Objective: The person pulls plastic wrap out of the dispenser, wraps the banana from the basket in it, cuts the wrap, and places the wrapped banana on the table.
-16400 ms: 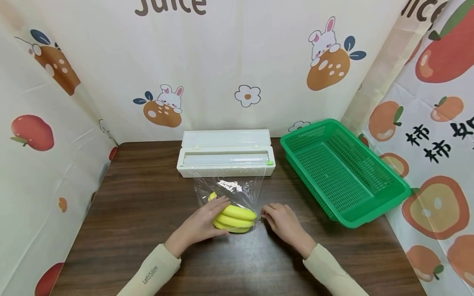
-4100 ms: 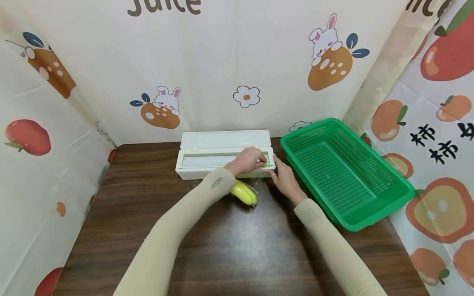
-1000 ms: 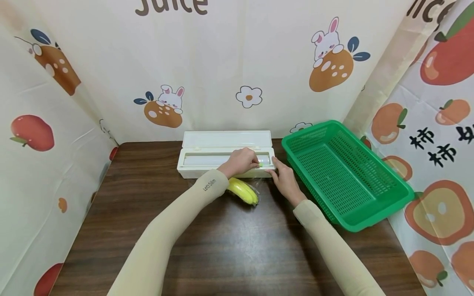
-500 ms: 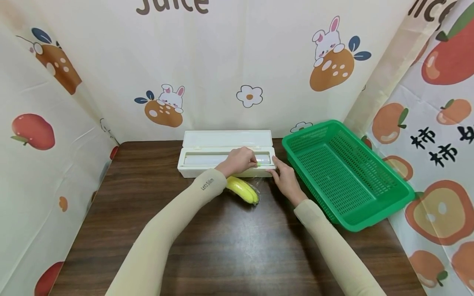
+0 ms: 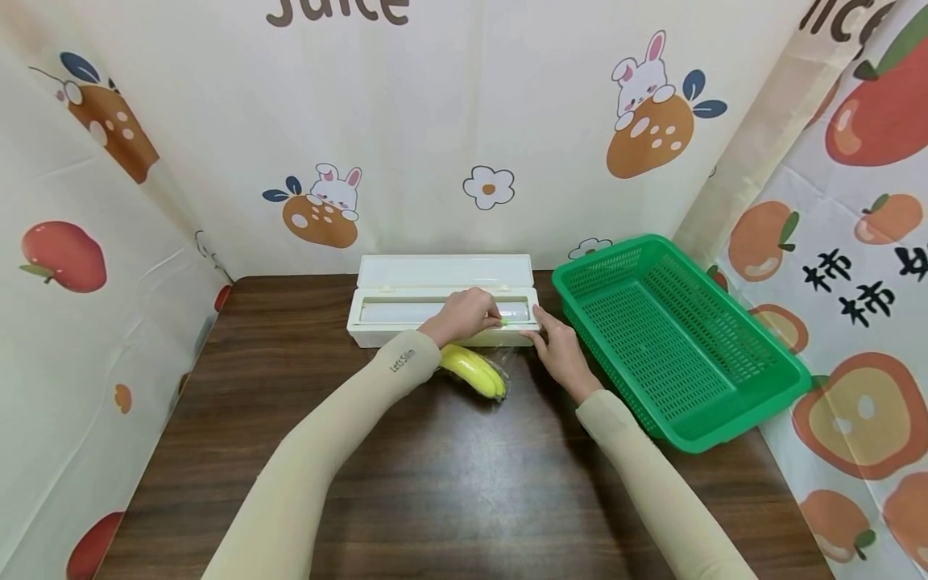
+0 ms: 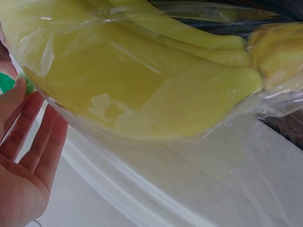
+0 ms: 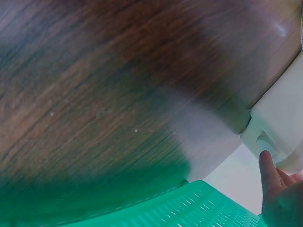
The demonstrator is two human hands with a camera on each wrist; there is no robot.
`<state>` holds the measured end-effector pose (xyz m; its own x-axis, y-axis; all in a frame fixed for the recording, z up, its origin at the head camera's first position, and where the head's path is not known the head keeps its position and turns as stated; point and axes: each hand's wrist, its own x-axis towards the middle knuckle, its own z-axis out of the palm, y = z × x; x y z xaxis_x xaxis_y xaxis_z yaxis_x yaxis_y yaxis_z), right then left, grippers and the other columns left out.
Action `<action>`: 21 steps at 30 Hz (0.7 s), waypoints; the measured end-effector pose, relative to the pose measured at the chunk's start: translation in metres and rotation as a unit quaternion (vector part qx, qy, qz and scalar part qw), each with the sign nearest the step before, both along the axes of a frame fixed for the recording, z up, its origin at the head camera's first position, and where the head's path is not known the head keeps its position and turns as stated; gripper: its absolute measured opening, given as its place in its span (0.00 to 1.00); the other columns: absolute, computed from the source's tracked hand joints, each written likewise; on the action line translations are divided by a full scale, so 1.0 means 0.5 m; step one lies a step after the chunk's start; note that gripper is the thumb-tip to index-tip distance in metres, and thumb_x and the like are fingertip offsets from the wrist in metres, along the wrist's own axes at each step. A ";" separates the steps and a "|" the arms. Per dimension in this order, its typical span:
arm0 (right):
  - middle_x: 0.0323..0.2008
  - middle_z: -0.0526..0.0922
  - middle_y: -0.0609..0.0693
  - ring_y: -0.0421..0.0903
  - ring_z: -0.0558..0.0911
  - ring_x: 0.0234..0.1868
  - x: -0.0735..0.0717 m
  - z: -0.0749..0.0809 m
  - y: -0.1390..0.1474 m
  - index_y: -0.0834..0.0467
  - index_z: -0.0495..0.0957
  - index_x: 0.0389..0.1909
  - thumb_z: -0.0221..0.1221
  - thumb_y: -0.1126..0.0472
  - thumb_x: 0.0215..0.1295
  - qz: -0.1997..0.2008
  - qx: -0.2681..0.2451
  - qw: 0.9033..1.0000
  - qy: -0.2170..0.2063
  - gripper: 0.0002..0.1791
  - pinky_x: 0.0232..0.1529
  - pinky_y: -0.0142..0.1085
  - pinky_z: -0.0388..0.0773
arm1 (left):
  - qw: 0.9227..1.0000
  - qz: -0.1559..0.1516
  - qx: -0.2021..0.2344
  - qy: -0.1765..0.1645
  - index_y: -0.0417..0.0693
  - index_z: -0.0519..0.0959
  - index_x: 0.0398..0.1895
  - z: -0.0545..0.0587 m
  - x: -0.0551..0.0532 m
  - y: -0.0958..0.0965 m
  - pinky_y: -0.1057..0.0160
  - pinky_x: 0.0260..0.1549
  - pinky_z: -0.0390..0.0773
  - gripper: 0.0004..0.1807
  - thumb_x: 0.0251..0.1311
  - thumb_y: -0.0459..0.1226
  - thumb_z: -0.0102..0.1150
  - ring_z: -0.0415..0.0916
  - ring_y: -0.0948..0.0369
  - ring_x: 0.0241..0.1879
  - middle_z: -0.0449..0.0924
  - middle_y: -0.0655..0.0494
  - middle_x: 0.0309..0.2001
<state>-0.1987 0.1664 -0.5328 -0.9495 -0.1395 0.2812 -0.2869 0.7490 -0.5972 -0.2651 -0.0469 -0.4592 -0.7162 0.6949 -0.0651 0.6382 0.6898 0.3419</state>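
Note:
A white cling film dispenser (image 5: pixel 377 334) stands at the back of the table, its lid raised and the film roll exposed. The thumb and fingers of my left hand (image 5: pixel 464 312) pinch its small green slide cutter (image 5: pixel 504 321), right of the middle of the front edge. My right hand (image 5: pixel 561 354) grips the dispenser's right end; in the right wrist view a fingertip of the hand (image 7: pixel 277 189) touches that end. Yellow bananas (image 5: pixel 474 372) under clear film lie just in front, partly hidden by my left wrist. Film over the bananas (image 6: pixel 142 75) fills much of the left wrist view.
A green perforated plastic basket (image 5: pixel 685 439) stands at the right, close beside my right hand. The brown wooden table (image 5: pixel 449 499) runs toward me. Printed curtains (image 5: pixel 420 145) enclose the back and both sides.
Earlier, my left hand lay on the bananas and my right was beside the film. Since then both hands went to the dispenser; the bananas are turned and closer to it. The cutter has slid left.

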 end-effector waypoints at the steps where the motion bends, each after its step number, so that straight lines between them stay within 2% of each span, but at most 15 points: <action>1: 0.70 0.75 0.68 0.64 0.78 0.68 0.000 0.000 0.000 0.69 0.70 0.73 0.66 0.62 0.72 0.000 0.000 1.000 0.000 0.33 0.62 0.55 0.81 | 1.000 0.000 0.000 0.000 0.48 0.92 0.48 0.000 0.000 0.000 0.58 0.42 0.88 0.11 0.73 0.42 0.65 0.89 0.59 0.43 0.92 0.54 0.47; 21: 0.69 0.76 0.68 0.64 0.78 0.68 0.001 -0.005 0.002 0.69 0.71 0.72 0.67 0.63 0.71 0.000 -0.005 1.000 0.012 0.32 0.62 0.57 0.80 | 1.000 -0.008 0.000 0.018 0.48 0.92 0.47 0.001 0.004 -0.009 0.59 0.40 0.88 0.10 0.73 0.41 0.66 0.89 0.60 0.41 0.92 0.54 0.45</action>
<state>-0.1982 0.1676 -0.5354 -0.9421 -0.1364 0.3062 -0.3017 0.7430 -0.5974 -0.2632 -0.0513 -0.4589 -0.7073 0.7058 -0.0397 0.6603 0.6797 0.3194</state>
